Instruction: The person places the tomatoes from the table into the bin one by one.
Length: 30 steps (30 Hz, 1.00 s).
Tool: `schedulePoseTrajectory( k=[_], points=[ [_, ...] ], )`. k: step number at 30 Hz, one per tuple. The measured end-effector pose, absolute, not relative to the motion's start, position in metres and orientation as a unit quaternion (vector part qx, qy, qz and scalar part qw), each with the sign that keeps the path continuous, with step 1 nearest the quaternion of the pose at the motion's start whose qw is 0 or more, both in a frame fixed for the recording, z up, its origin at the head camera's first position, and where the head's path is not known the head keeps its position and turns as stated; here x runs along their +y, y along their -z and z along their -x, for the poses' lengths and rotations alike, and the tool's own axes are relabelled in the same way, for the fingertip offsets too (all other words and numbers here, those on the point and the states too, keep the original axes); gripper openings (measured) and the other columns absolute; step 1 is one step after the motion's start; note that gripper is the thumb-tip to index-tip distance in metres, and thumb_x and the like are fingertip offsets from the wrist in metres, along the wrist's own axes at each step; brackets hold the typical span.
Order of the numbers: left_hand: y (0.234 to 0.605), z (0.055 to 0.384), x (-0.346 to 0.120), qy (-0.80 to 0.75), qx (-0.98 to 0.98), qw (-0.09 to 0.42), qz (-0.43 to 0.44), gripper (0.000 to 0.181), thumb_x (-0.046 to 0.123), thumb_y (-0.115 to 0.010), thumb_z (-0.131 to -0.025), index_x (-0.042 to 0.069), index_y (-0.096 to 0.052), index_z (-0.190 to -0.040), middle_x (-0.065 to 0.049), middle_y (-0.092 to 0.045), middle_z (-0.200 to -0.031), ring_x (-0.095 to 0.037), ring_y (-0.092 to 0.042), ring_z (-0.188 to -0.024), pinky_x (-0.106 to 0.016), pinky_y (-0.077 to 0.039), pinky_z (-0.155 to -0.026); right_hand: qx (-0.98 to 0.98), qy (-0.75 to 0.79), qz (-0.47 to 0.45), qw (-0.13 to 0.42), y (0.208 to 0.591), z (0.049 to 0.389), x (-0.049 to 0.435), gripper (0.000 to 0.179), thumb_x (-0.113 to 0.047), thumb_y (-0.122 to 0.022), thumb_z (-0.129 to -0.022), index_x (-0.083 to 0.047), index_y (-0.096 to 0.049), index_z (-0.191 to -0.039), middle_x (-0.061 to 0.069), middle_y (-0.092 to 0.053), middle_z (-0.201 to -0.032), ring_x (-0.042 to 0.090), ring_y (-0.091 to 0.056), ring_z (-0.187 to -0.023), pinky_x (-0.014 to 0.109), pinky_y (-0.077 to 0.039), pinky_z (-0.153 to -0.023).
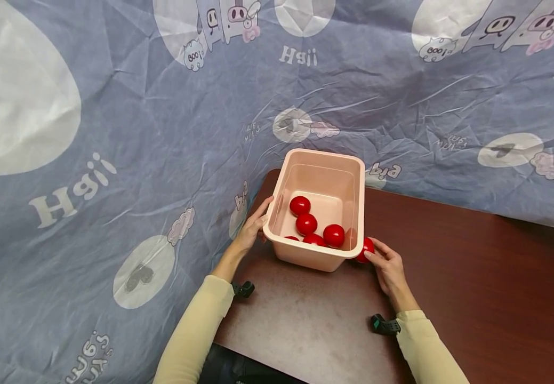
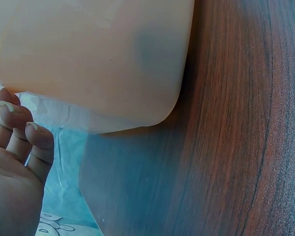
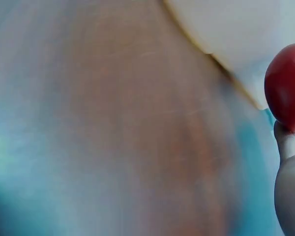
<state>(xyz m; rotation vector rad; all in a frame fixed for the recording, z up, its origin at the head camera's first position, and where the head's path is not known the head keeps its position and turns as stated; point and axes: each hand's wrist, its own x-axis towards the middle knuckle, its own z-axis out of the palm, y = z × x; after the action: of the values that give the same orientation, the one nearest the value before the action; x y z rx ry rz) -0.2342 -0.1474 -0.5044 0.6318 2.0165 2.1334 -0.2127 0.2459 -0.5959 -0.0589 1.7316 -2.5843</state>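
Observation:
A pale pink plastic bin (image 1: pixel 300 258) stands on the table with several glossy red balls (image 1: pixel 306 224) inside. My left hand (image 1: pixel 251 229) holds the bin's left side near the front corner, thumb by the rim. In the left wrist view, the fingers (image 2: pixel 41 135) of that hand curl up close to the bin wall (image 2: pixel 98 59). Just outside the bin's front right corner, my right hand (image 1: pixel 390 269) pinches another red ball (image 1: pixel 366 250) between thumb and fingers. That ball (image 3: pixel 287 88) shows at the right edge of the right wrist view, above the thumb; the bin's rim partly covers it in the head view.
The dark brown wooden table (image 1: pixel 464 277) extends to the right of the bin. A blue printed cloth (image 1: pixel 200 133) hangs behind the table and along its left side. Dark wrist straps (image 1: pixel 386 325) sit below both hands.

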Motion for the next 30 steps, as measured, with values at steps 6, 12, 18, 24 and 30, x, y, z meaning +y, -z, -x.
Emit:
schedulePoseTrajectory(
  k=[6, 12, 18, 24, 30],
  points=[
    [0.506, 0.233, -0.148, -0.71, 0.67, 0.069, -0.206, 0.059, 0.012, -0.032, -0.099, 0.006, -0.017, -0.156, -0.003, -0.054, -0.065, -0.018, -0.046, -0.049, -0.029, -0.042, -0.048, 0.551, 0.834, 0.02, -0.002, 0.579, 0.222, 0.25, 0.045, 0.005, -0.062, -0.089, 0.002, -0.054, -0.133, -0.003, -0.068, -0.115, 0.009, -0.067, -0.1, 0.021, -0.054, -0.086],
    [0.506, 0.233, -0.147, -0.709, 0.67, 0.069, -0.208, 0.059, 0.013, -0.032, -0.099, 0.007, -0.017, -0.156, -0.005, -0.054, -0.067, -0.007, -0.049, -0.05, -0.036, -0.041, -0.048, 0.518, 0.855, 0.01, -0.016, 0.565, 0.23, 0.25, 0.04, 0.008, -0.06, -0.089, -0.001, -0.06, -0.128, 0.0, -0.07, -0.111, 0.011, -0.068, -0.096, 0.022, -0.055, -0.084],
    [0.506, 0.233, -0.146, -0.712, 0.666, 0.069, -0.214, 0.059, 0.013, -0.032, -0.1, 0.008, -0.017, -0.156, -0.003, -0.054, -0.066, -0.006, -0.049, -0.05, -0.033, -0.041, -0.049, 0.524, 0.851, 0.022, -0.028, 0.549, 0.237, 0.253, 0.048, 0.007, -0.06, -0.089, 0.006, -0.05, -0.136, 0.002, -0.069, -0.112, 0.012, -0.068, -0.095, 0.022, -0.055, -0.084],
    [0.508, 0.234, -0.146, -0.713, 0.664, 0.068, -0.214, 0.059, 0.013, -0.031, -0.099, 0.007, -0.016, -0.156, 0.002, -0.055, -0.065, -0.006, -0.049, -0.05, -0.031, -0.041, -0.049, 0.511, 0.858, 0.035, -0.037, 0.535, 0.243, 0.254, 0.045, 0.009, -0.059, -0.089, 0.006, -0.053, -0.133, 0.004, -0.069, -0.112, 0.014, -0.067, -0.094, 0.022, -0.055, -0.085],
    [0.512, 0.236, -0.147, -0.716, 0.663, 0.061, -0.207, 0.058, 0.015, -0.032, -0.099, 0.013, -0.02, -0.156, -0.011, -0.052, -0.068, -0.007, -0.049, -0.05, -0.035, -0.041, -0.048, 0.489, 0.869, 0.06, -0.049, 0.516, 0.251, 0.249, 0.04, 0.011, -0.058, -0.088, 0.004, -0.058, -0.128, 0.007, -0.068, -0.113, 0.016, -0.068, -0.095, 0.024, -0.056, -0.084]
  ],
)
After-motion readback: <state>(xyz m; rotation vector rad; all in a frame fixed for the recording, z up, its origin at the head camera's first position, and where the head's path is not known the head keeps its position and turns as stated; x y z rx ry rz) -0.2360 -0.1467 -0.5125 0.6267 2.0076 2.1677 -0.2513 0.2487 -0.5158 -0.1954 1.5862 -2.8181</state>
